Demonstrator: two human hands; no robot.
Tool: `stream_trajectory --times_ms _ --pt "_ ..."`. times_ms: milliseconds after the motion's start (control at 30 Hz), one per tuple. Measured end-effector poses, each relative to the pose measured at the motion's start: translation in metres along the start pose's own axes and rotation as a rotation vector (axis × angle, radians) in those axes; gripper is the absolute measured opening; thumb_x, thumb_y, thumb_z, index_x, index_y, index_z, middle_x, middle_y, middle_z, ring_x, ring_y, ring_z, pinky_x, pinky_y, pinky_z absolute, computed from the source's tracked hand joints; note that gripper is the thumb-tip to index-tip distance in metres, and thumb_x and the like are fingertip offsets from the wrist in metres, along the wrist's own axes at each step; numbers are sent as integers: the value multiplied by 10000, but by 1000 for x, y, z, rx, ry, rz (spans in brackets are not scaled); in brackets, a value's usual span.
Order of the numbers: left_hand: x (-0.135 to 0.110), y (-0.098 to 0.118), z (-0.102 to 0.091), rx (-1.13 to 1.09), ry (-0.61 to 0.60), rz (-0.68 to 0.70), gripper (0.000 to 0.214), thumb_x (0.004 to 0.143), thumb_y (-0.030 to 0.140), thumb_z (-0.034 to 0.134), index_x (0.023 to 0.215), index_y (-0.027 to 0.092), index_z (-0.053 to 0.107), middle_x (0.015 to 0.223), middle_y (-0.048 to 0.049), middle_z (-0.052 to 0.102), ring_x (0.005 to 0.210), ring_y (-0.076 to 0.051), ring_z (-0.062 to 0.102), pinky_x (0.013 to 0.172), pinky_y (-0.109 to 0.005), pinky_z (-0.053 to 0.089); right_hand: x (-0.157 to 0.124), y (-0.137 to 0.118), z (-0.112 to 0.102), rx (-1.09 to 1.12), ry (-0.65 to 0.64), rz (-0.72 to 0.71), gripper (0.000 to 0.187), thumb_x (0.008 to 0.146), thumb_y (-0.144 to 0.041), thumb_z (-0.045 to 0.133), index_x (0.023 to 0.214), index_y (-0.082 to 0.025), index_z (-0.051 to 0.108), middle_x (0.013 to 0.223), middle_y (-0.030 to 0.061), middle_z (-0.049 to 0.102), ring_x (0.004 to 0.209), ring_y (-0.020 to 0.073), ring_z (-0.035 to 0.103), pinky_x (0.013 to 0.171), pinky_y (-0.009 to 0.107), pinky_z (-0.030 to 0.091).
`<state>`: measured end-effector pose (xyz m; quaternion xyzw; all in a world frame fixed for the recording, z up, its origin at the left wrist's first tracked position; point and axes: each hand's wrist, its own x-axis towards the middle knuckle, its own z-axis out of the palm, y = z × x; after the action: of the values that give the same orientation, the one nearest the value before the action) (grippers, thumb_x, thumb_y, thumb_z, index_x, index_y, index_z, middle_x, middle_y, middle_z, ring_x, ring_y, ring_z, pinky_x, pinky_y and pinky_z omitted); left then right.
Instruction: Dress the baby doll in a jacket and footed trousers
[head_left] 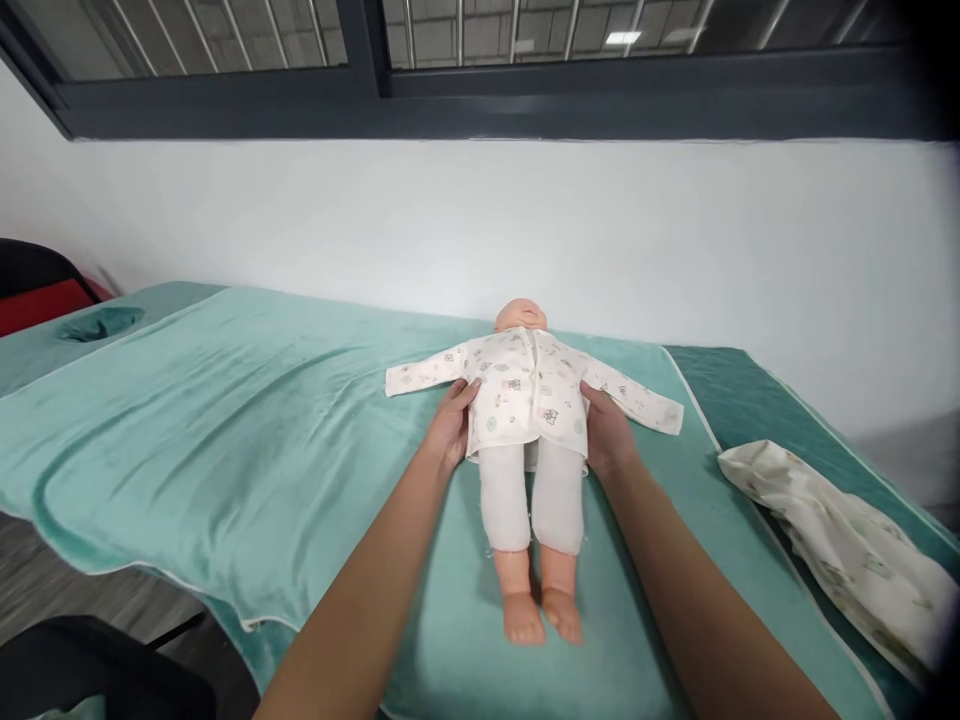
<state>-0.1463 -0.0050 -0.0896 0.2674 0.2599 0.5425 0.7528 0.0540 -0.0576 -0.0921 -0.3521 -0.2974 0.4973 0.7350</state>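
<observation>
A baby doll (511,500) lies on its back on a green-covered bed, its head toward the wall and its bare feet toward me. It wears white leggings and a white printed long-sleeved shirt (517,390), with both sleeves spread out sideways. My left hand (451,422) grips the doll's side at the waist, thumb on top of the shirt. On the opposite side, my right hand (607,430) holds the waist in the same way. The other fingers of both hands are partly hidden beside and under the doll.
The green blanket (225,420) is wrinkled at the left. A crumpled white patterned cloth (847,545) lies at the right edge. Behind the bed stands a white wall (375,220) under a dark window frame (600,100). A black chair (97,670) is at the lower left.
</observation>
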Motion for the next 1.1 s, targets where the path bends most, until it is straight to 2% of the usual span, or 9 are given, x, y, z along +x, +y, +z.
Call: stream_trajectory --times_ms 133,267,333,533,667,800,900,1100 --pt "6 1 2 42 -27 -17 361 787 275 751 1110 168 630 1187 -117 704 1100 -247 674 1039 -414 512 4 -7 -5 -103 -37 133 458 862 -522 541 1168 -211 683 1142 88 733 1185 331 630 991 551 508" --pt "7 6 2 62 -91 -139 480 865 512 616 1185 155 628 1204 -165 690 1190 -337 625 1036 -502 506 12 -9 -19 -130 -7 138 475 866 -549 511 1186 -230 658 1192 80 707 1191 325 620 985 552 508" --pt "10 10 -1 27 -50 -108 512 888 565 550 1213 172 606 1231 -161 674 1210 -332 614 1034 -502 510 16 -11 -26 -96 -4 141 457 867 -538 515 1164 -220 654 1210 87 694 1197 319 613 989 548 508" --pt "29 39 -24 -188 111 52 457 989 464 380 1266 142 549 1322 -195 615 1237 -262 605 1013 -421 537 22 -24 -50 121 2 113 330 874 -421 541 1093 -192 637 1185 122 676 1206 294 594 1017 550 499" --pt "37 60 -39 -219 161 120 408 1024 355 314 1275 131 545 1307 -195 632 1253 -250 596 987 -412 555 25 -33 -64 147 39 110 291 876 -387 534 1072 -192 623 1165 132 665 1178 275 608 1036 521 497" --pt "45 71 -47 -188 173 164 338 1017 311 377 1228 137 575 1264 -183 662 1229 -252 614 964 -407 572 29 -37 -70 99 50 93 286 875 -386 529 1076 -206 621 1193 133 651 1192 286 595 1029 549 492" --pt "52 76 -52 -216 228 243 282 1012 278 406 1175 142 593 1214 -154 690 1185 -227 641 970 -391 570 31 -39 -73 90 70 80 277 873 -372 519 1071 -213 630 1233 130 641 1224 290 574 1045 562 468" --pt "66 84 -61 -233 379 320 215 992 159 433 1110 122 608 1080 -114 729 1049 -175 696 933 -323 585 31 -48 -83 152 232 -23 235 837 -265 494 1004 -212 650 1251 113 645 1205 254 599 1118 493 409"
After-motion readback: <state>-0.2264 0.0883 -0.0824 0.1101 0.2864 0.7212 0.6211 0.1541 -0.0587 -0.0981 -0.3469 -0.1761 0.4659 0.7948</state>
